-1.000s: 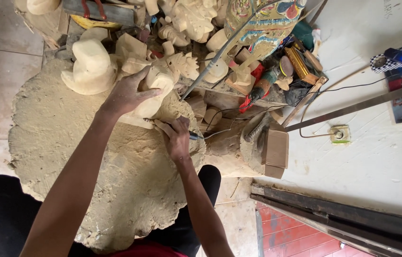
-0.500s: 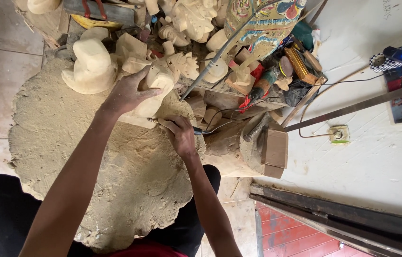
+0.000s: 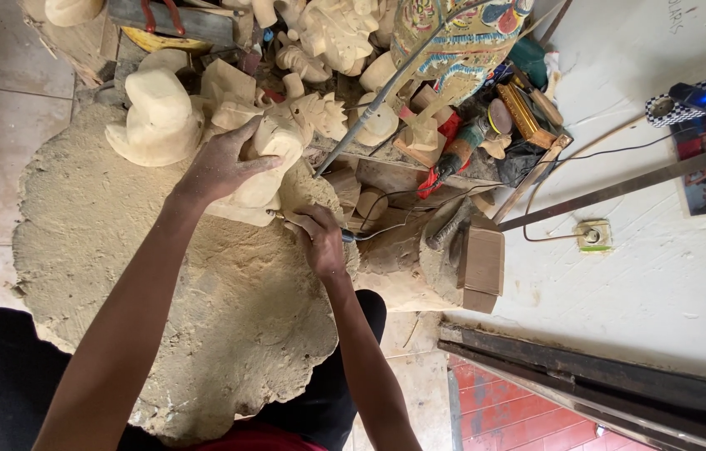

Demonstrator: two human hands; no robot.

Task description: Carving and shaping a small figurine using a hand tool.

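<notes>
While pinned against a dust-caked work mound point(image 3: 161, 284), pale wood carving point(image 3: 265, 171): stiff, light-looking, probably brittle at thin carved edges; best gripped over the broad rounded top. Left hand point(image 3: 219, 167) spread wide, clamped over it. Right hand point(image 3: 319, 238) closed around a small tool point(image 3: 346, 237). Beyond, more unfinished carvings point(image 3: 156, 117).

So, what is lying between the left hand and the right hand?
In the head view, the pale wooden carving lies between them: the left hand grips its upper side, and the right hand works at its lower edge.
</notes>
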